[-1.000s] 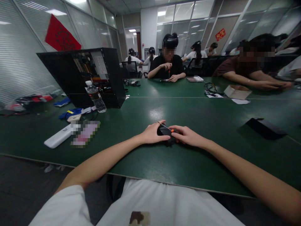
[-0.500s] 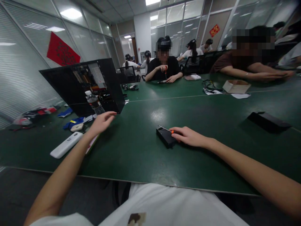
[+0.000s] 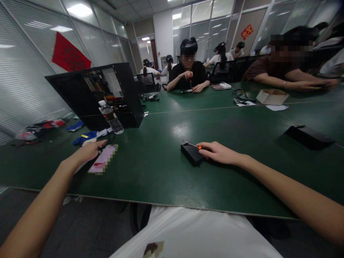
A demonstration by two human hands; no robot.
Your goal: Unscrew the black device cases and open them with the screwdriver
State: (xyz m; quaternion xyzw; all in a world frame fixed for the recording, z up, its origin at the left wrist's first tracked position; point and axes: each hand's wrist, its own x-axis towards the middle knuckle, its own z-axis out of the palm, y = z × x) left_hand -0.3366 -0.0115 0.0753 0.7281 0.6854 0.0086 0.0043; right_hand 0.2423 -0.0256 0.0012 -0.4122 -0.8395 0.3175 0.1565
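Note:
My right hand [image 3: 219,153] is closed on a small screwdriver [image 3: 191,144] with an orange end and a thin metal shaft. The shaft lies over a flat black box [image 3: 192,154] on the table, and my fingers rest at the box's right edge. Over on the left, my left hand [image 3: 84,154] is open, its index finger stretched toward the small items. It hovers over or touches a white oblong device, now mostly hidden beneath it; contact cannot be made out. Beside that hand lies a phone [image 3: 103,159] with a pinkish screen.
An open computer case [image 3: 131,96] stands at the left behind a water bottle [image 3: 112,118]. Blue gloves [image 3: 85,138] lie nearby. Another black part [image 3: 309,137] is at the right, with a cardboard box [image 3: 271,97] farther back. A person [image 3: 188,73] sits opposite at the green table [image 3: 150,161].
My left hand has moved left and toward me, from near the bottle to above the white device, uncovering the phone. My right hand keeps the screwdriver over the black box.

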